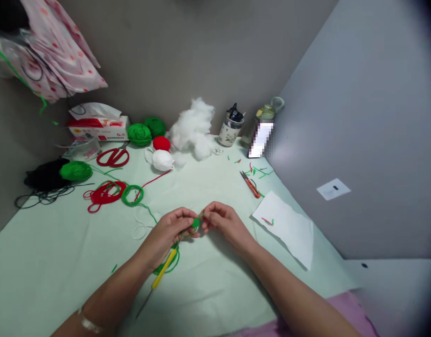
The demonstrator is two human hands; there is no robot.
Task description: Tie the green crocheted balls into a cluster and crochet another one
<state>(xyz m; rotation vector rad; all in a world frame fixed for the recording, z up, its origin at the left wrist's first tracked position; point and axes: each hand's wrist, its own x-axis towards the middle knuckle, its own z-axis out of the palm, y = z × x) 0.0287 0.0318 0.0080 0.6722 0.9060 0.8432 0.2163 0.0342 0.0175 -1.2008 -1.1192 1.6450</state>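
Between the thumb and fingers of my left hand (175,229) is a small green crochet piece (195,223), with a bit of white showing below it. My right hand (224,222) is close beside it, its thumb and forefinger pinching a short green yarn strand (201,216) at the piece's edge. A crochet hook with a yellow handle (164,269) slants down from beneath my left hand; whether that hand grips it is unclear. Loops of green yarn (175,266) lie under the left wrist.
Red-handled scissors (113,157), yarn balls (139,135), red yarn (108,193) and a green coil (132,194) lie left. White stuffing (192,128) and a pen holder (231,130) stand behind. Orange thread snips (249,185), yarn scraps and white paper (289,229) are right.
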